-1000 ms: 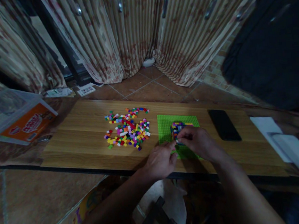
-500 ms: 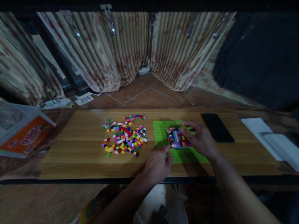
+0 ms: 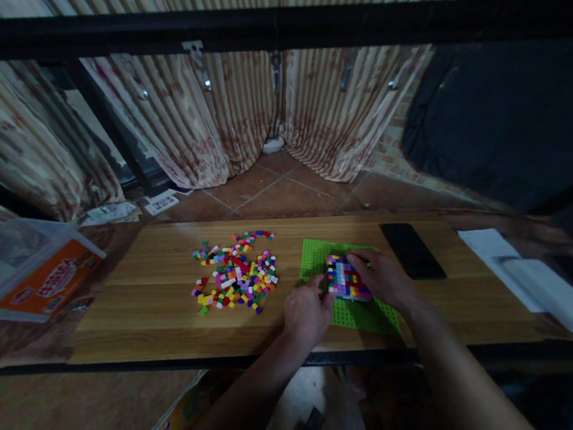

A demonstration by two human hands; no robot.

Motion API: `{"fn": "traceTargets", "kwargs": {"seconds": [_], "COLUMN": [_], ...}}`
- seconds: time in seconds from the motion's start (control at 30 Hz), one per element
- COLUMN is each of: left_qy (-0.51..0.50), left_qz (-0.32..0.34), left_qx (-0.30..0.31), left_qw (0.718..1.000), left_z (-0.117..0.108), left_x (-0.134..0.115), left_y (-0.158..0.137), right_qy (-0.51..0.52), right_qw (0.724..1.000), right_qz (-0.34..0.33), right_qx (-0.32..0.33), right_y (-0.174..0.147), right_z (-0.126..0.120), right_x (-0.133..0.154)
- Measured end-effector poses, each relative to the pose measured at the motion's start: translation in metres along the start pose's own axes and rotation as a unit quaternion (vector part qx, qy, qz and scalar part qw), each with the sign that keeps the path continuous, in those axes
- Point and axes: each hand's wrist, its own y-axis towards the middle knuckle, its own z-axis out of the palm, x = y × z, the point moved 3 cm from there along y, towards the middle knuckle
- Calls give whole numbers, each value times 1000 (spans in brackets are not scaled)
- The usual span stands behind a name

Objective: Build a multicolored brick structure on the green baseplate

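A multicoloured block of building bricks [image 3: 343, 278] sits on a green studded baseplate [image 3: 314, 251] at the right of the table's middle. At its left edge, my left hand [image 3: 309, 309] is closed, its fingertips pressed against the block's side. My right hand [image 3: 381, 275] grips the block's right edge from above, fingers curled over its far right corner. The right fingers cover part of the block. Whether a loose brick is between the left fingertips is too small to tell.
Loose coloured bricks [image 3: 236, 273] lie scattered left of the baseplate. A black phone [image 3: 413, 251] rests on the wooden table [image 3: 138, 295] to the right. A clear box with an orange label [image 3: 51, 279] stands at the far left; a white device [image 3: 557, 292] lies at the far right.
The baseplate and the brick block have turned clockwise, and both hands have moved with them. My left hand has come closer against the block. The camera view has tilted up slightly.
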Motion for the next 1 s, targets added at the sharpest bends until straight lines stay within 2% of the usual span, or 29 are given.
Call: {"fn": "traceTargets", "kwargs": {"seconds": [0.1, 0.3, 0.43, 0.57, 0.7, 0.83, 1.0], "left_qy": [1, 4, -67, -127, -150, -157, -155], "left_qz": [-10, -28, -46, -24, -11, -5, -22], "left_qx": [-12, -77, -87, -109, -112, -114, -102], "left_qw": [1000, 997, 993, 986, 982, 981, 982], "left_z": [0, -3, -5, -10, -12, -8, -5], "left_x": [-1, -1, -1, 1, 5, 9, 9], "left_y": [3, 18, 28, 30, 28, 27, 31], "right_qy": [-20, -72, -87, -72, -56, -53, -26], "right_qw": [1000, 995, 991, 990, 991, 992, 992], "right_qz": [22, 70, 92, 106, 109, 108, 114], "right_qx": [2, 19, 45, 52, 63, 44, 36], "right_y": [-1, -7, -10, -10, -5, 1, 8], "right_z": [-3, -6, 1, 12, 18, 20, 21], "right_x": [-5, -11, -5, 7, 12, 10, 11]}}
